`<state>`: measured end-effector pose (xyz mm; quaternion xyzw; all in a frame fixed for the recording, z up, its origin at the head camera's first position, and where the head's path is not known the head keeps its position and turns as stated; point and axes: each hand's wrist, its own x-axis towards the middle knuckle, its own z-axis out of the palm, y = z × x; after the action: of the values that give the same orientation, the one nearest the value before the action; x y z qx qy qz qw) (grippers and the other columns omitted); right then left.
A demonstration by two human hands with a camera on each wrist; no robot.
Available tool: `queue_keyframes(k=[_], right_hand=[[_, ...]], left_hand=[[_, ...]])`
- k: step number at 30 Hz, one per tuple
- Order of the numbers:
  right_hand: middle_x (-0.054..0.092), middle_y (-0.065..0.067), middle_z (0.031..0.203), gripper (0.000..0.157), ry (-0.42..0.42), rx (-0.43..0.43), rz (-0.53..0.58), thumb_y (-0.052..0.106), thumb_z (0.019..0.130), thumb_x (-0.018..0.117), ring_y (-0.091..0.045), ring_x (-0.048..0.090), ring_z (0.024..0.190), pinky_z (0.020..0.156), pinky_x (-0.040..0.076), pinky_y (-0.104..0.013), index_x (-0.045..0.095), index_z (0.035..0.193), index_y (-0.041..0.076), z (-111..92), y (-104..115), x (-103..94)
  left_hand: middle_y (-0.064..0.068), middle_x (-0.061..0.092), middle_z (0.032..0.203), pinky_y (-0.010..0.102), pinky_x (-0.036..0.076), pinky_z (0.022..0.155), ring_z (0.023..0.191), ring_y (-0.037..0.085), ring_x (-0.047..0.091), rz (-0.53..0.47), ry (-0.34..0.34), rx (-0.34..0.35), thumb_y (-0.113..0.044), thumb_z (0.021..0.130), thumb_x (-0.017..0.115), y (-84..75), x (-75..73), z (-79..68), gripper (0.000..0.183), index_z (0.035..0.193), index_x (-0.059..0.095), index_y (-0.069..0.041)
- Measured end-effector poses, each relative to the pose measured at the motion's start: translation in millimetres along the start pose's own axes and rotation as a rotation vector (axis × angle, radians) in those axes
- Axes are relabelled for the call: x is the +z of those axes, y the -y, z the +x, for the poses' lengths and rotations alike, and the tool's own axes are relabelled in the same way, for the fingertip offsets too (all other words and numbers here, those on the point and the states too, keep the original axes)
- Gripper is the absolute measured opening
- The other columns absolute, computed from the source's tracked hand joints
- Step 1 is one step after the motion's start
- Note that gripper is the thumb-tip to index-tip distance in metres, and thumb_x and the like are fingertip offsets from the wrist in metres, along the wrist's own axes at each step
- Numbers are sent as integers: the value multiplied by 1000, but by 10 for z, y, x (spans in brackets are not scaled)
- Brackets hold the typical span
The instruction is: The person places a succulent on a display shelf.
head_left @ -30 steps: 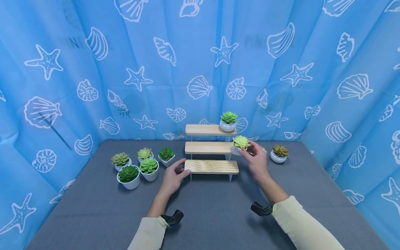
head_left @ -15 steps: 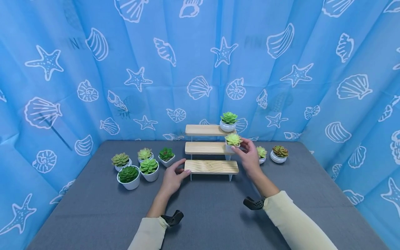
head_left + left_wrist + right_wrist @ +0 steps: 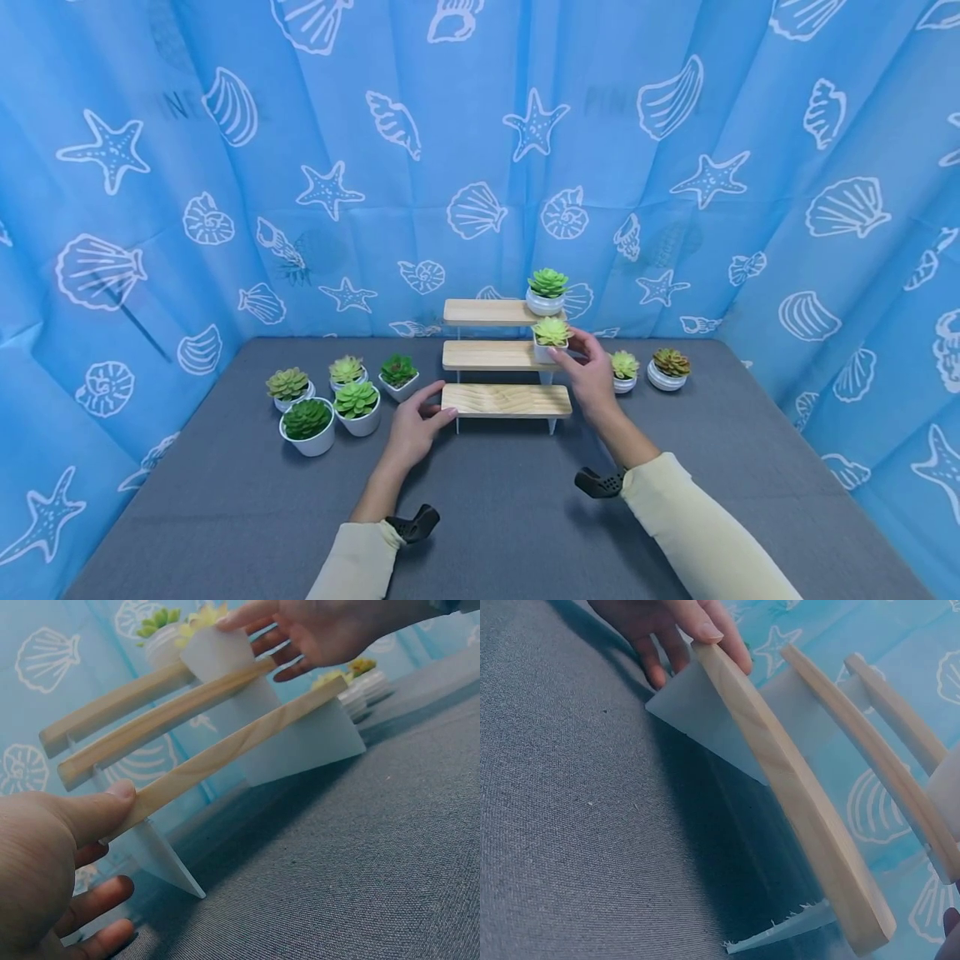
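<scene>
Currently, the fingers (image 3: 581, 339) of the right hand (image 3: 592, 382) are pinching the white pot of a yellow-green succulent (image 3: 551, 332), with the thumb lying on the near side and the index finger bending round the right. The other fingers are hanging loosely bent beneath, as the left wrist view is showing. The plant is sitting upright at the right end of the middle board (image 3: 483, 356); whether the pot's base is touching the wood, I cannot tell. The right forearm is slanting in from the near right, with a black wrist device (image 3: 600, 482) and a pale yellow sleeve (image 3: 705, 533) covering it.

The left hand (image 3: 411, 429) is gripping the left end of the lowest board (image 3: 506, 401), the thumb pressing near the front corner, the index finger reaching behind, and the lower fingers spreading loosely. Its forearm is angling up from the near left.

Farther out, a bright green succulent (image 3: 547, 283) is standing on the right end of the top board (image 3: 483, 312). Five potted succulents (image 3: 356, 400) are clustering left on the grey table (image 3: 495, 517); two more potted succulents (image 3: 669, 364) are standing right. A blue curtain (image 3: 420, 67) is hanging behind.
</scene>
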<state>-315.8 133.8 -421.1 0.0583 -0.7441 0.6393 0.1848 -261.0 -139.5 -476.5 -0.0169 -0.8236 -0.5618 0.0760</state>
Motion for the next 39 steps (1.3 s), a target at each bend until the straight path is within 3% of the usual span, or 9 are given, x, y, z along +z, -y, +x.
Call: queue_keyframes(k=[19,33,39], right_hand=[[60,-16,123,49,-8,-12,-92,20,87,75,-28,52,116,99,37,-47,58,129,3,-5,-41,4],[62,-20,122,39,-23,-55,-134,13,89,73,-32,53,115,98,38,-52,61,123,-1,-75,-77,-91],[61,-20,122,38,-26,-61,-173,12,90,71,-31,53,115,96,41,-47,60,123,-3,-115,-101,-209]], left_hand=[[9,57,133,41,53,81,108,26,60,5,7,-14,-20,88,74,-13,-2,2,54,138,56,-11],[10,57,134,42,53,80,109,28,60,-5,11,-3,-20,88,75,-15,-3,-6,55,138,56,-10],[10,56,134,42,53,80,110,28,59,-11,13,-14,-20,88,74,-17,-6,-7,55,139,55,-11]])
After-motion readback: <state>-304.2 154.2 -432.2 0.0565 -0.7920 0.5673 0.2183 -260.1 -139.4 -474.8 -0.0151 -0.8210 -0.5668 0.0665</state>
